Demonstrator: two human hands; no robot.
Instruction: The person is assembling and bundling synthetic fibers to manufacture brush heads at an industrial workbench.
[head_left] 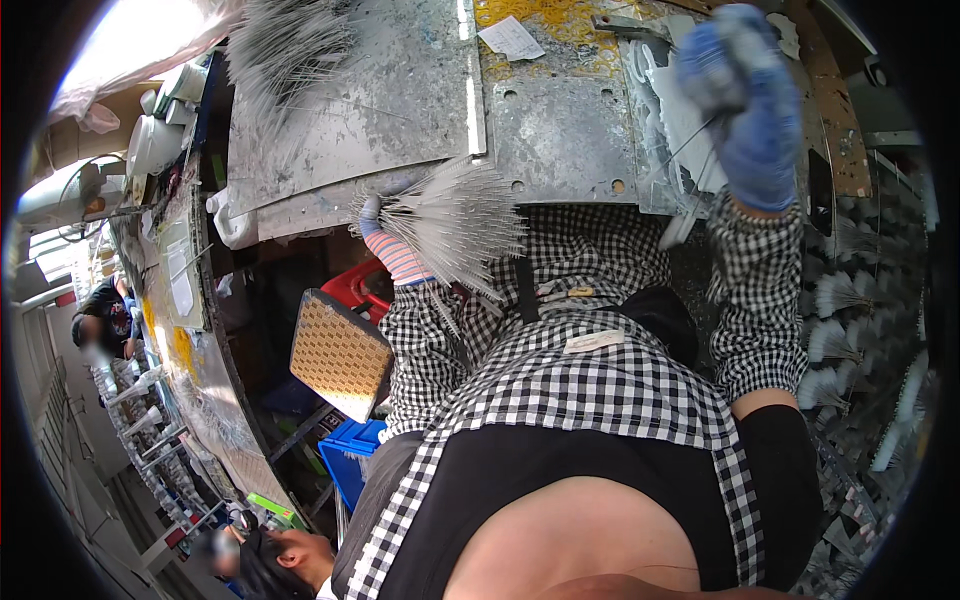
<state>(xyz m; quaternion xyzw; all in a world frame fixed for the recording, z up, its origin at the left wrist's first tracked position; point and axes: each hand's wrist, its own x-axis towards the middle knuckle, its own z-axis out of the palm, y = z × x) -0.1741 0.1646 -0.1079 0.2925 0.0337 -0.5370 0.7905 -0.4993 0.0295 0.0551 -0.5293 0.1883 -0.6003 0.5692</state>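
Toward ten o'clock the left hand [371, 212] is wrapped round a fanned bundle of wire brushes [460, 220] overhanging the workbench [400, 110]; the right hand [762, 135], at two, is blurred, its grip impossible to tell. A brush pile [290, 55] occupies eleven, a paper slip [511, 39] twelve, a patterned seat [340, 350] eight, a blue crate [350, 455] seven.

Bristle bundle [465, 220] silvery grey; right glove [762, 150] blue; apron [590, 390] black-white check.
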